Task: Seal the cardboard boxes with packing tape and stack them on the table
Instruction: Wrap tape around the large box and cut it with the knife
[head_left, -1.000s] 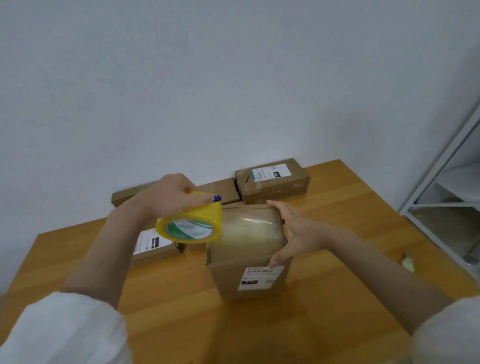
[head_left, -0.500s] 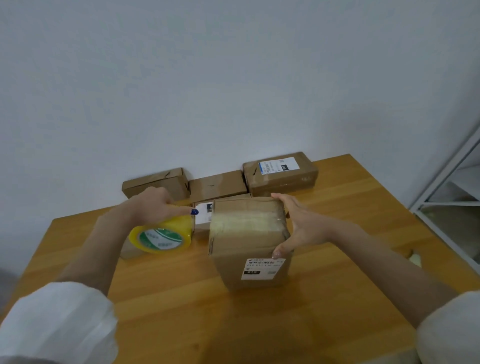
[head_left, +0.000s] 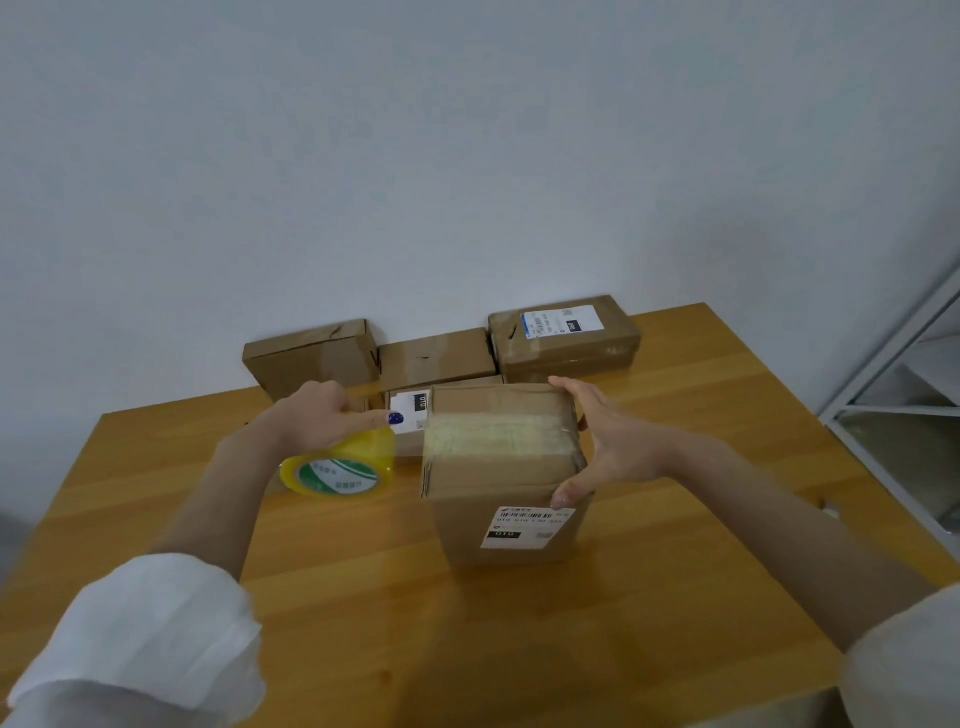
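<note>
The labelled cardboard box (head_left: 506, 467) stands mid-table (head_left: 363, 597), with a tape band (head_left: 493, 436) across its top. My right hand (head_left: 608, 441) braces its right side, fingers spread and thumb on the near edge. My left hand (head_left: 317, 421) grips the yellow tape roll (head_left: 337, 470) just left of it. I judge the sealing nearly done. Next the tape needs tearing, then the box goes with the boxes behind (head_left: 436, 358).

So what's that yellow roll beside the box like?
The tape roll is a translucent yellow ring with a green-and-white printed core facing the camera. It is tilted, low at the wooden table, left of the front cardboard box; whether it rests on the wood is unclear. The left hand grips it from above, and a clear strip seems to run from it to the box.
</note>
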